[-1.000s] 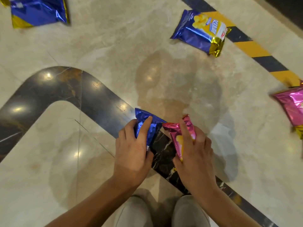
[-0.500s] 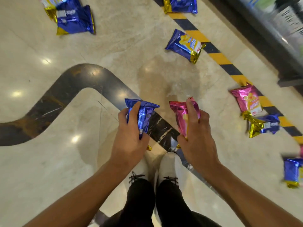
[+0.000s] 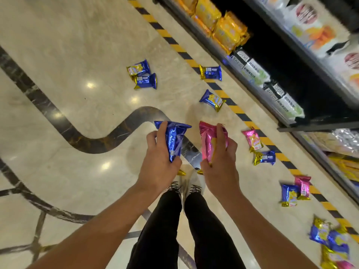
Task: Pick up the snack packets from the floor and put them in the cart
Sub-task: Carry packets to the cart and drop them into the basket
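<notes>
My left hand (image 3: 158, 164) grips a blue snack packet (image 3: 173, 138) and my right hand (image 3: 221, 166) grips a pink snack packet (image 3: 207, 142), both held up above my shoes. Several more packets lie on the marble floor: two blue ones (image 3: 142, 74) at the upper middle, a blue one (image 3: 210, 72) on the striped tape, another blue one (image 3: 212, 100) ahead, a pink one (image 3: 252, 139) with a blue one (image 3: 265, 157) to the right, a blue and pink pair (image 3: 295, 190), and a heap (image 3: 330, 241) at the lower right. No cart is in view.
A store shelf (image 3: 258, 74) stocked with yellow and white packages runs along the right, bordered by yellow-black floor tape (image 3: 240, 113). A dark curved inlay (image 3: 77, 133) crosses the beige floor. My legs and shoes (image 3: 184, 188) are directly below.
I have risen from a crouch to standing, lifting the blue and pink packets off the floor. The view has widened and the shelf and more packets have come into sight.
</notes>
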A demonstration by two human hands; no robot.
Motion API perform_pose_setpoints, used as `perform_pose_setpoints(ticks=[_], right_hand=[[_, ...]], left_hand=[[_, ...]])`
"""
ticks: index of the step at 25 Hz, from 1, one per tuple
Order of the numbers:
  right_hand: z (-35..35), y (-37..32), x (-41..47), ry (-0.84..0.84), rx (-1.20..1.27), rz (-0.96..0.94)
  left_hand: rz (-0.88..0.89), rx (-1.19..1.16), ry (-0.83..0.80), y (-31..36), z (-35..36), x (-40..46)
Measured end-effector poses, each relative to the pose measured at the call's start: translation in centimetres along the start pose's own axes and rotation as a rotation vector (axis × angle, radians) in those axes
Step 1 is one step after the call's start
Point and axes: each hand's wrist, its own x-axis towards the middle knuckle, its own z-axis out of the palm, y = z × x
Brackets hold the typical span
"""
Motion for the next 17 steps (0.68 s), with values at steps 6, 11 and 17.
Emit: perform_pose_setpoints(ticks=[6, 11, 17], right_hand=[[-12.8, -11.8, -6.0, 0.016, 0.085, -0.110], [-17.6, -18.4, -9.2, -0.023, 0.146, -0.233], [-17.2, -25.3, -11.6, -0.095, 0.097, -0.349]], left_hand=[[0.095, 0.014, 0.075, 12.1, -11.4, -9.5], [0.006, -0.161, 0.210, 15.1, -15.7, -14.6], [-0.016, -0.271, 0.472, 14.7, -22.5, -18.0]])
